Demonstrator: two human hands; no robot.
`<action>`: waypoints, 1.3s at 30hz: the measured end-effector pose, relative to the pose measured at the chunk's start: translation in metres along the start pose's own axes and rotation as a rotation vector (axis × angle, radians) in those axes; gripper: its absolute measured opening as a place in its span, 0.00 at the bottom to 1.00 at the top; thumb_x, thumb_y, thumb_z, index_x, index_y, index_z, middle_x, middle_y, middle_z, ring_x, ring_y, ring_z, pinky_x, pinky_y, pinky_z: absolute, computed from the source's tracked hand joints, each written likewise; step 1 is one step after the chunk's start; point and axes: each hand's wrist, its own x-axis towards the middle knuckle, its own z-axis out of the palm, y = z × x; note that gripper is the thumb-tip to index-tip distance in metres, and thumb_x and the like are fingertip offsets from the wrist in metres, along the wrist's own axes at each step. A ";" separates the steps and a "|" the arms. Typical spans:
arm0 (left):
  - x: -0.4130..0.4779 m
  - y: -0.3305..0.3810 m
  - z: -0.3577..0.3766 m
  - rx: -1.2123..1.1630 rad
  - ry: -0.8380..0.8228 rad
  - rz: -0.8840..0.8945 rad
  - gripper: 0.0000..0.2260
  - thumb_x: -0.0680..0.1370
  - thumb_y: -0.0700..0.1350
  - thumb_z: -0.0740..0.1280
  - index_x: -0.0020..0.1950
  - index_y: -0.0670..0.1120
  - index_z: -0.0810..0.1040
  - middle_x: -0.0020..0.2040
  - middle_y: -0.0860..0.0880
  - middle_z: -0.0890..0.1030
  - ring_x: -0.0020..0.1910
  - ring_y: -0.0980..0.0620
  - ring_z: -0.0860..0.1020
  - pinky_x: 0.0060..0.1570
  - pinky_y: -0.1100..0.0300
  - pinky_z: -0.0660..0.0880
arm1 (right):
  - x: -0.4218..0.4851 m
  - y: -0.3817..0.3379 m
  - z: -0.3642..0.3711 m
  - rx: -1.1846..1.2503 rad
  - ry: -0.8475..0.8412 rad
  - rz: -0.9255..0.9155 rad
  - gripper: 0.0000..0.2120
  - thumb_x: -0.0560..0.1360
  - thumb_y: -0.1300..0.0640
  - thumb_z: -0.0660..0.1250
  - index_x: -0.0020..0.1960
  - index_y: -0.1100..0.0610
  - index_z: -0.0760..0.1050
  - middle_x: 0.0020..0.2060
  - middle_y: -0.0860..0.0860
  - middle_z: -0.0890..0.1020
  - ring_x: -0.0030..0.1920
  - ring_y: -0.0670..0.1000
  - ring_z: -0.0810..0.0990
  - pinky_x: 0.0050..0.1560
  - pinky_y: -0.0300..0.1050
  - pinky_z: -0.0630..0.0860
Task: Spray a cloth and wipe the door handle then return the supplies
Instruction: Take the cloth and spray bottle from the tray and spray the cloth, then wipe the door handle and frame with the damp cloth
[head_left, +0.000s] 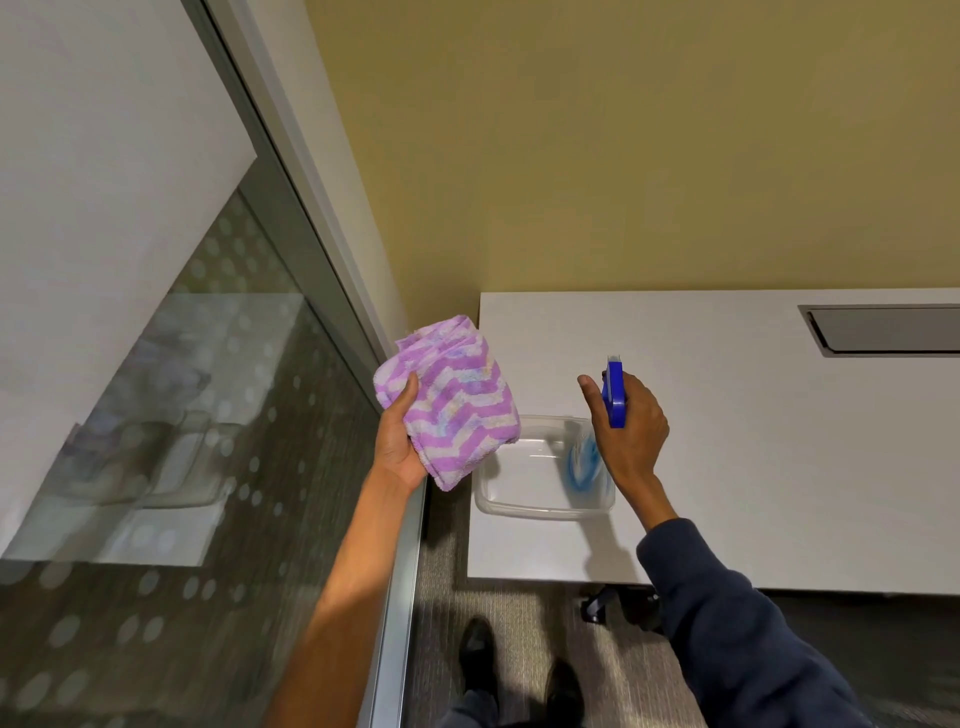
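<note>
My left hand (397, 447) holds a folded purple-and-white zigzag cloth (452, 400) up beside the glass wall, thumb pressed on its front. My right hand (631, 431) grips a spray bottle (614, 392) by its blue trigger head, with the nozzle aimed up and away. The bottle's blue lower part (584, 462) shows blurred below the hand, over a clear plastic bin (524, 499) on the white table. The cloth and the bottle are apart, roughly a hand's width between them. No door handle is in view.
The white table (753, 441) runs right along the yellow wall (623, 156), with a grey cable hatch (883, 330) at its far right. A frosted-dot glass panel (182, 467) with a metal frame stands at my left. My shoes are on the carpet below.
</note>
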 end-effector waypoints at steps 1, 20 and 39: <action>0.000 -0.001 0.000 0.004 0.001 -0.004 0.28 0.70 0.54 0.75 0.67 0.47 0.73 0.55 0.46 0.81 0.57 0.46 0.80 0.52 0.48 0.80 | -0.001 0.001 0.000 0.003 -0.005 0.009 0.19 0.74 0.42 0.69 0.52 0.58 0.78 0.40 0.48 0.80 0.38 0.49 0.79 0.40 0.31 0.72; -0.005 -0.015 0.012 0.033 -0.057 -0.020 0.24 0.67 0.53 0.77 0.60 0.46 0.81 0.54 0.44 0.82 0.56 0.46 0.81 0.53 0.49 0.80 | -0.028 -0.009 -0.022 0.066 -0.077 0.324 0.58 0.61 0.33 0.74 0.79 0.54 0.50 0.76 0.55 0.60 0.74 0.58 0.65 0.69 0.64 0.69; -0.105 -0.039 0.038 0.075 0.084 -0.006 0.26 0.73 0.57 0.71 0.66 0.45 0.74 0.53 0.42 0.81 0.54 0.44 0.80 0.62 0.46 0.73 | -0.049 -0.143 -0.050 0.429 -1.060 0.362 0.26 0.75 0.45 0.68 0.69 0.53 0.66 0.62 0.54 0.79 0.55 0.53 0.82 0.55 0.48 0.82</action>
